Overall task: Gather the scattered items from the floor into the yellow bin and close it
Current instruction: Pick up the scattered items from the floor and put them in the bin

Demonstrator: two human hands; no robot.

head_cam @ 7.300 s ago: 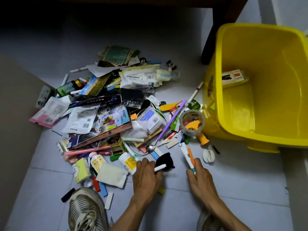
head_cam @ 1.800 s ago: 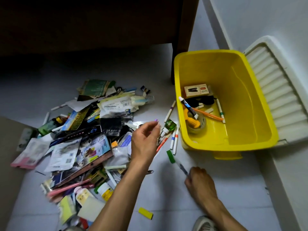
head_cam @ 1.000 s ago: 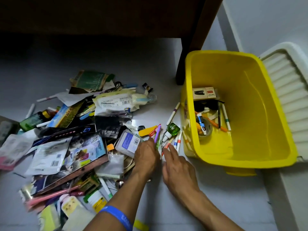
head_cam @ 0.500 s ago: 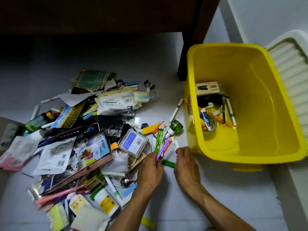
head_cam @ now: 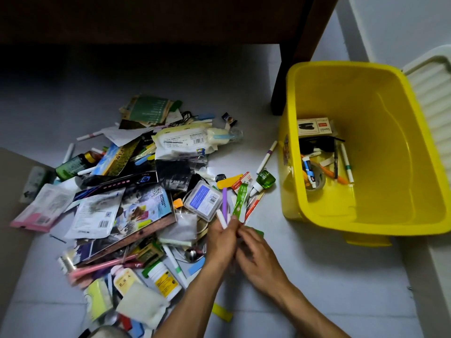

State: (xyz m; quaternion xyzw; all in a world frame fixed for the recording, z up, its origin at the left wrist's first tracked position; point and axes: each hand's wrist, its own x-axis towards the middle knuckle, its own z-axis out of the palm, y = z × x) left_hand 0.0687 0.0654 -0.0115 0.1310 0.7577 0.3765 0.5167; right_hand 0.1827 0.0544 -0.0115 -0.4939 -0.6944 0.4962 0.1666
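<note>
- While the left hand (head_cam: 220,236) clutches a loose bunch of pens (head_cam: 224,206) near the bin (head_cam: 415,215), one could slide out.
- Right hand (head_cam: 256,252) pinches at the bunch; fumbling may scatter it.

Left hand (head_cam: 220,236) curls closed around what it holds, forearm reaching in from 6 o'clock; right hand (head_cam: 256,254) meets it at 3 o'clock. Right fingers bend toward the left fingertips.
</note>
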